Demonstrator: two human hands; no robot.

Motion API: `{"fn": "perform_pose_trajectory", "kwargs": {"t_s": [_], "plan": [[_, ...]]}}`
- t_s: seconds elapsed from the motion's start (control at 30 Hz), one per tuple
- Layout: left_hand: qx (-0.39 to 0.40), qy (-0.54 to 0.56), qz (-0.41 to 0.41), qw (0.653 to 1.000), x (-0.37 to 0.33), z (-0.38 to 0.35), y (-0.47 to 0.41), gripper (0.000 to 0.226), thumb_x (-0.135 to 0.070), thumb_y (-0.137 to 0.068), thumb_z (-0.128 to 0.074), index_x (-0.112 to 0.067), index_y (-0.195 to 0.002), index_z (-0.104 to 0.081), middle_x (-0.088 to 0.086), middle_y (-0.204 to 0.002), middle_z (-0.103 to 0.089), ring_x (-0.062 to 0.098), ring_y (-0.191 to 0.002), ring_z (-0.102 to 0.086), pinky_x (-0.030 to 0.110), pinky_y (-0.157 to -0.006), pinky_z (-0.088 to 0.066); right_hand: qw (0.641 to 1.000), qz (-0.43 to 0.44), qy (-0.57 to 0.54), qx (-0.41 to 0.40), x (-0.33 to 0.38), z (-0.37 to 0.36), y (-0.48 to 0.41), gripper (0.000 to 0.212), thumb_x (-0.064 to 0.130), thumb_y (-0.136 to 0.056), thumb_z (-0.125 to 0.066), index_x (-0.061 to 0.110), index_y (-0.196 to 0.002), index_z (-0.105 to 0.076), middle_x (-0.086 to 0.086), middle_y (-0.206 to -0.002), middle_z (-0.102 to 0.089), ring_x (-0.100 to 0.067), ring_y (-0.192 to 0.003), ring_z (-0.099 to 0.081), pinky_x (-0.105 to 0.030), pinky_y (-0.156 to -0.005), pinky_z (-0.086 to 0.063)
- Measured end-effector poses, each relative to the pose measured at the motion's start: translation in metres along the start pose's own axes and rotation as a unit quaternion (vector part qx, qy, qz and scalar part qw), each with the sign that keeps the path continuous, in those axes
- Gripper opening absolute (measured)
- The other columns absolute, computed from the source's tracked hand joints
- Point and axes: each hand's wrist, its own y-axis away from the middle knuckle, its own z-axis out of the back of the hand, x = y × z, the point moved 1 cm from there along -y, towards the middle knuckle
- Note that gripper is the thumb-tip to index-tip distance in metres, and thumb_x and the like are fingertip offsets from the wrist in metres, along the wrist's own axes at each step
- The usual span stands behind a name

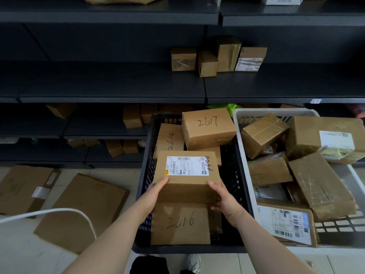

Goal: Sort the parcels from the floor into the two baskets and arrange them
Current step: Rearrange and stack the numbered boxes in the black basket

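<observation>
A brown labelled parcel (pixel 187 171) is held over the black basket (pixel 145 175). My left hand (pixel 153 196) grips its near left corner, and my right hand (pixel 225 202) grips its near right side, fingers curled under. Below it lie boxes marked 2616 (pixel 180 224), 2614 (pixel 170 138) and 2617 (pixel 208 128). To the right, the white basket (pixel 242 139) holds several brown parcels (pixel 320 184). Two flat cardboard parcels (pixel 83 204) lie on the floor at left.
Dark metal shelving (pixel 110 82) runs across the back; small boxes (pixel 217 56) stand on its middle shelf and more on the lower shelves. A white cable (pixel 59 211) arcs over the floor at left. My shoe (pixel 194 263) shows at the bottom.
</observation>
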Motion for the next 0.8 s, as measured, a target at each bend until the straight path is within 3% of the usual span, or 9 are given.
{"fn": "perform_pose_trajectory", "kwargs": {"t_s": [0.17,0.47,0.6,0.8], "plan": [[-0.005,-0.036,-0.011,0.999,-0.001,-0.002,0.006,0.113,-0.096,-0.055,-0.042,-0.041,-0.151,-0.018,-0.005,-0.155,-0.03,0.019,-0.142,-0.028,0.047,-0.118,-0.019,1.0,0.005,0.003,-0.007,-0.002,-0.002,0.003,0.097,0.081,-0.057,-0.055,0.049,-0.145,-0.029,0.01,-0.135,-0.051,-0.025,-0.123,-0.049,-0.034,-0.08,-0.044],[-0.034,-0.084,0.007,0.996,-0.005,-0.003,0.011,0.08,-0.072,-0.089,-0.03,-0.033,-0.154,-0.007,0.0,-0.157,-0.026,0.024,-0.143,-0.026,0.042,-0.115,-0.021,1.0,-0.004,0.001,-0.011,-0.001,-0.006,0.002,0.098,0.08,-0.061,-0.057,0.051,-0.148,-0.022,0.006,-0.142,-0.047,-0.024,-0.126,-0.047,-0.036,-0.08,-0.047],[-0.058,-0.088,0.009,0.994,0.002,-0.001,0.007,0.074,-0.065,-0.093,-0.036,-0.031,-0.154,-0.012,-0.001,-0.154,-0.032,0.023,-0.14,-0.031,0.038,-0.113,-0.024,1.0,-0.008,-0.022,0.005,-0.003,-0.008,0.003,0.099,0.072,-0.061,-0.064,0.057,-0.147,-0.018,0.007,-0.143,-0.043,-0.023,-0.13,-0.042,-0.042,-0.086,-0.052],[-0.075,-0.091,0.0,0.993,0.004,-0.003,0.009,0.07,-0.062,-0.094,-0.038,-0.031,-0.153,-0.018,0.0,-0.15,-0.038,0.023,-0.137,-0.036,0.036,-0.109,-0.028,0.999,-0.021,-0.03,0.006,-0.003,-0.006,0.001,0.097,0.067,-0.063,-0.064,0.05,-0.149,-0.022,0.002,-0.144,-0.042,-0.029,-0.129,-0.042,-0.043,-0.083,-0.056]]}}
